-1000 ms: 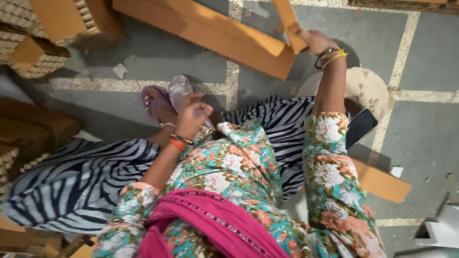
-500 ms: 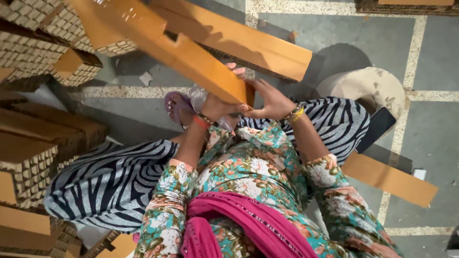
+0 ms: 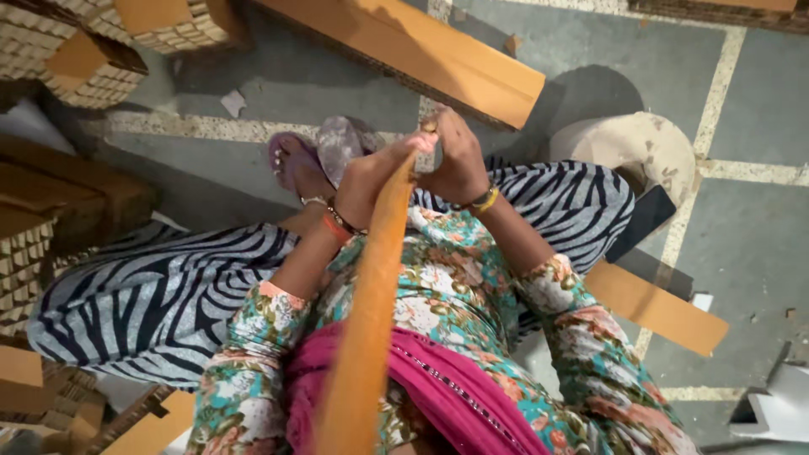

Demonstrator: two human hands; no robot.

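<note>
the long orange cardboard strip [image 3: 371, 295], seemingly light and stiff, is gripped at its far end by left hand [image 3: 371, 173] and right hand [image 3: 459, 160].

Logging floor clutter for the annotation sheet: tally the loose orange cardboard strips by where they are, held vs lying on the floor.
Held strip, gripped by left hand and right hand: 1
Long strip on floor, above hands: 1
Short strip on floor, right: 1
Total: 3

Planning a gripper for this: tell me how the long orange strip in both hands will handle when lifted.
The orange strip is probably stiff: it runs straight, no sag. Likely light, as left hand and right hand hold only its far end. Apt to swing.
</note>
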